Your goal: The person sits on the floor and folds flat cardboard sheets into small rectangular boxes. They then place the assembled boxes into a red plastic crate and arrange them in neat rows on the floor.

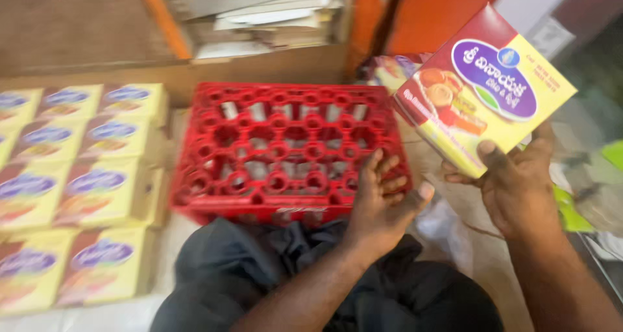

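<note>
We hold a yellow and maroon carton up in our right hand, fingers clamped under its lower edge and thumb pressed on its face, so it hangs tilted above the floor, just to the right of the red plastic crate. Our left hand rests on the crate's near right corner, fingers spread apart and gripping nothing. The crate sits upside down on the floor in front of our knees. Along the floor's left edge, matching cartons lie packed in rows, touching one another
</note>
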